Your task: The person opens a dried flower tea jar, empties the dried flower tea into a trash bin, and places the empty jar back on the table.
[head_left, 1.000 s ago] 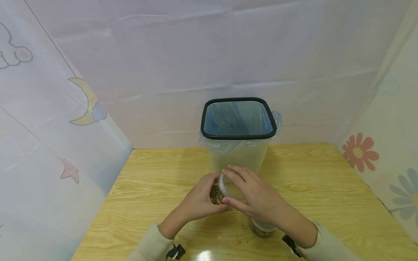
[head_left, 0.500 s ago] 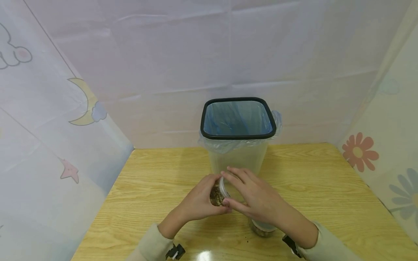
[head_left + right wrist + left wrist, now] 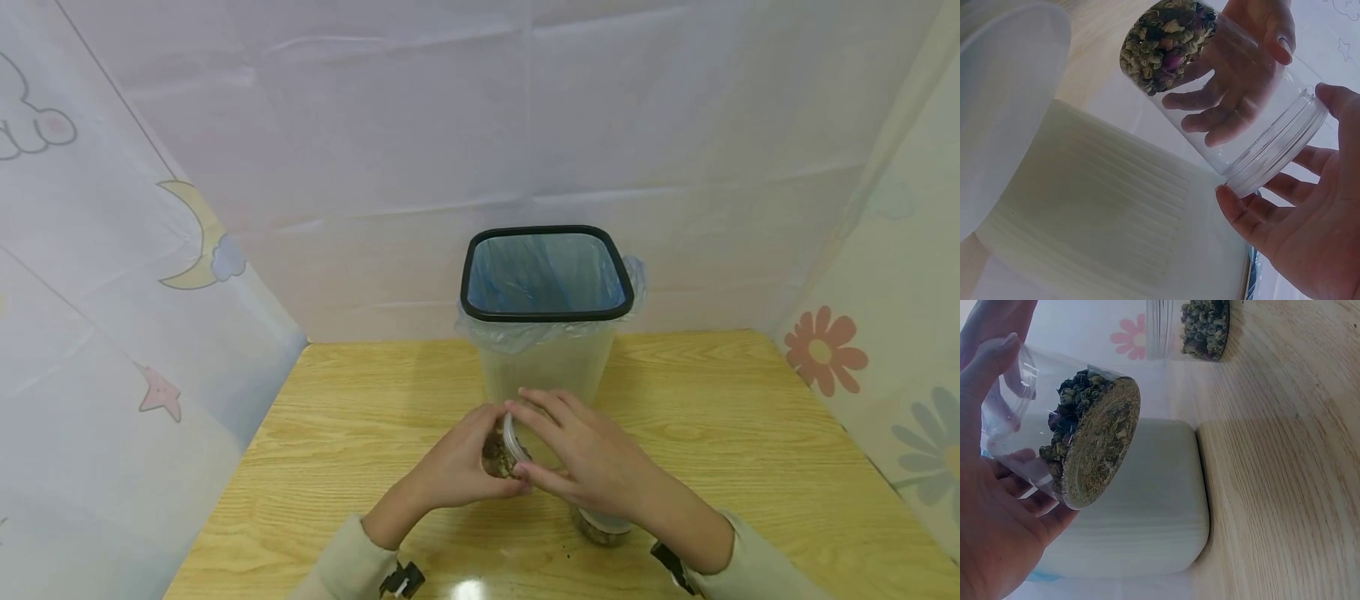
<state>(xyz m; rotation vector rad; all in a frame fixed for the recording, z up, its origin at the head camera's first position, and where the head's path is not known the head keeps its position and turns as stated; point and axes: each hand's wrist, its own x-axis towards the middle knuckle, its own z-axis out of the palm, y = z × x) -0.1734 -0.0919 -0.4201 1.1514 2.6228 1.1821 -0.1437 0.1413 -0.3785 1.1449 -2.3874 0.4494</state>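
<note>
My left hand [image 3: 459,462] grips the body of a clear plastic jar [image 3: 495,454] partly filled with dried flower buds [image 3: 1169,47], mostly greenish with a few dark pink ones. The jar is tilted above the table, its ribbed end toward my right hand [image 3: 592,454]. Thumb and fingers of my right hand hold that ribbed end on both sides; whether it is a lid or a bare neck, I cannot tell. In the left wrist view, fine brown bits lie against the jar's bottom [image 3: 1104,440].
A second jar [image 3: 602,533] of dried buds with a whitish top stands beneath my right forearm. Behind my hands is a pale bin [image 3: 547,358] with a black rim and blue liner. A few dark crumbs lie on the wooden table [image 3: 315,467].
My right hand has shifted slightly left and down around the jar's end. The jar's ribbed end has turned a little toward me, and the buds inside have shifted. My left hand has barely moved.
</note>
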